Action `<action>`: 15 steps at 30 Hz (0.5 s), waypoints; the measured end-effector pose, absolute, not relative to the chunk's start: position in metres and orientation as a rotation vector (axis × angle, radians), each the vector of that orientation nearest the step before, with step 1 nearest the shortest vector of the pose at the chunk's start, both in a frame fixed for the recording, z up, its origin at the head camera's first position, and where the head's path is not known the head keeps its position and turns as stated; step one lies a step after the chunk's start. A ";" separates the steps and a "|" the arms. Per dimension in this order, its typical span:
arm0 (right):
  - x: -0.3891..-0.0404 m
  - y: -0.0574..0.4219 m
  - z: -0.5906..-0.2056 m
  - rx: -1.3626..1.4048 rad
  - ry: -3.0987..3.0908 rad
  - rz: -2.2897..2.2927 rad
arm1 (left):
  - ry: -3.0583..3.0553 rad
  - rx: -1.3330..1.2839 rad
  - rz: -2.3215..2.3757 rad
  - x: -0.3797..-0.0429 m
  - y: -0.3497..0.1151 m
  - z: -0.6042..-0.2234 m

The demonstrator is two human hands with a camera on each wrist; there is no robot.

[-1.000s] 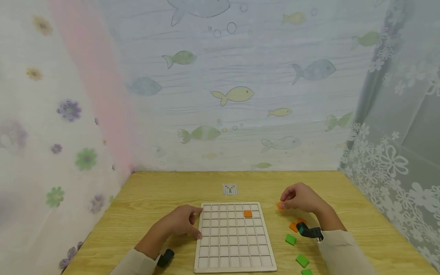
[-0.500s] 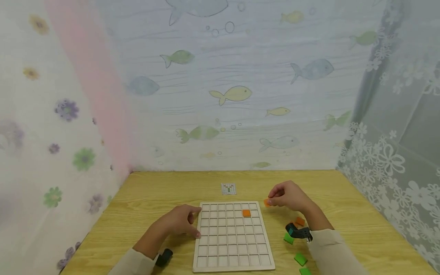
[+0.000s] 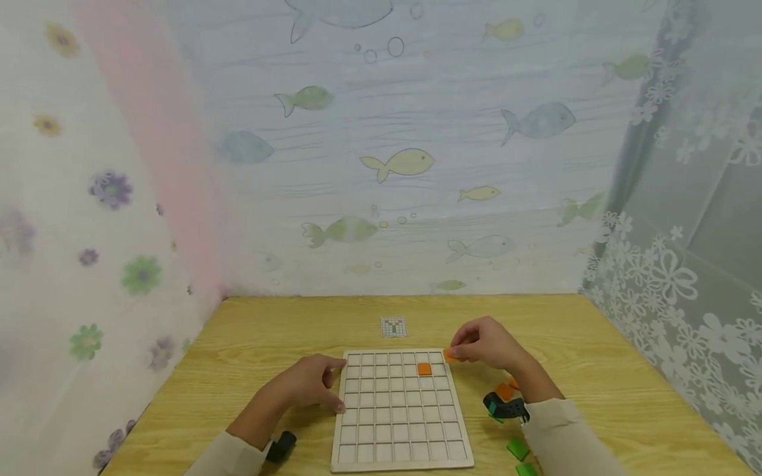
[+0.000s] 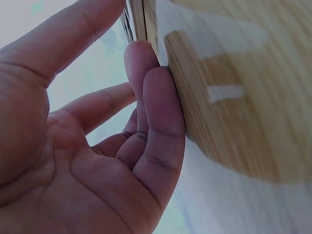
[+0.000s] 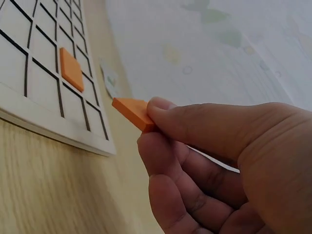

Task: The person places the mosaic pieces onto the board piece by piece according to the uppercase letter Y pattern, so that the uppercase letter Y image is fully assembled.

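Note:
My right hand (image 3: 485,344) pinches a small square orange tile (image 5: 134,113) between thumb and fingertips. In the head view this tile sits at the far right corner of a pale wooden grid board (image 3: 400,465). A second orange tile (image 3: 424,369) lies in a cell of the board's second row, near the right side. My left hand (image 3: 309,383) rests at the board's left edge, its thumb and index finger spread and touching the frame. In the left wrist view the curled lower fingers (image 4: 163,107) lie against the table, with nothing held in the palm.
A small printed card (image 3: 393,326) with a coloured grid pattern lies behind the board. Right of the board are loose orange tiles (image 3: 505,391) and green tiles (image 3: 518,448), partly covered by the right wrist camera (image 3: 505,406). A patterned curtain (image 3: 393,198) rises behind the table.
My right hand has moved left with the orange tile, from the table beside the board to the board's far right corner. The left hand keeps its place at the left edge.

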State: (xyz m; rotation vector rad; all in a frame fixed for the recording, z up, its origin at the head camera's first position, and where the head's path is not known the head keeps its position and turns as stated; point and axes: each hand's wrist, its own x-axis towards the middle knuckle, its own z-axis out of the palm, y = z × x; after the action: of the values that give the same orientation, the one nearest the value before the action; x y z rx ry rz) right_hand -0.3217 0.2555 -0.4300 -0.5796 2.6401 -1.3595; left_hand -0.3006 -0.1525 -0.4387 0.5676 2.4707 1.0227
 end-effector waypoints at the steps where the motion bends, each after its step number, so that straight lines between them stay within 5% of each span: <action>1: -0.322 0.254 -0.431 -0.576 2.628 -1.365 | 2.470 0.573 1.020 -0.300 -0.153 -0.439; 15: -0.324 0.238 -0.443 -0.587 2.578 -1.376 | 2.473 0.572 1.024 -0.299 -0.151 -0.437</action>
State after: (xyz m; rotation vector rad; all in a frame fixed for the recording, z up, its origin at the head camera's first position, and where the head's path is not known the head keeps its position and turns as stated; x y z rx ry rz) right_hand -0.3242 0.2375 -0.4431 -0.5867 2.5785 -1.3765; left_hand -0.2990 -0.1514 -0.4370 0.5719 2.4730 1.0242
